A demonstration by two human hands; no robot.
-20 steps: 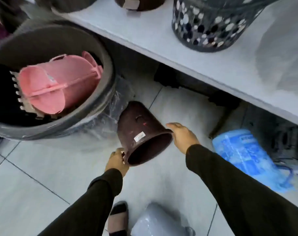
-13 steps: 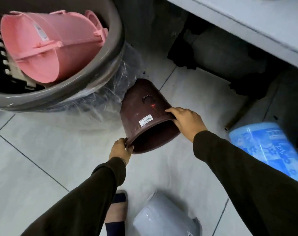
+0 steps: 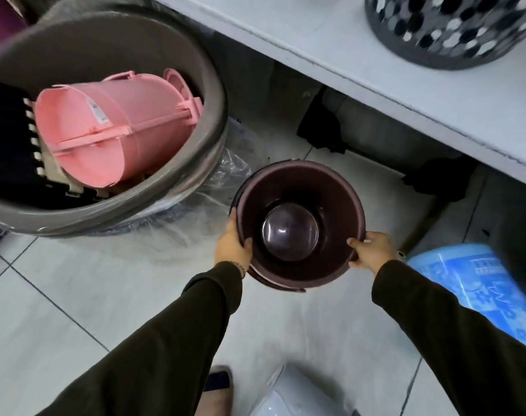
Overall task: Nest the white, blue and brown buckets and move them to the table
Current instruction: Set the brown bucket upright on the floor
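Over the tiled floor (image 3: 60, 310), between the big grey tub (image 3: 111, 49) and the blue bucket (image 3: 477, 292) lying on its side, I hold the brown bucket (image 3: 297, 223) upright with its mouth facing me. It looks like light, stiff, smooth plastic, so the rim seems the safest hold. My left hand (image 3: 233, 246) and right hand (image 3: 372, 250) clasp opposite rim edges, arms stretched forward, the white bucket (image 3: 300, 394) near my foot.

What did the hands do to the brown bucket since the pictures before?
The brown bucket was tipped on its side; now it is turned upright, its mouth facing up. The left hand and right hand keep their grip on opposite sides of the rim. The blue bucket, white bucket and pink bucket lie as before.
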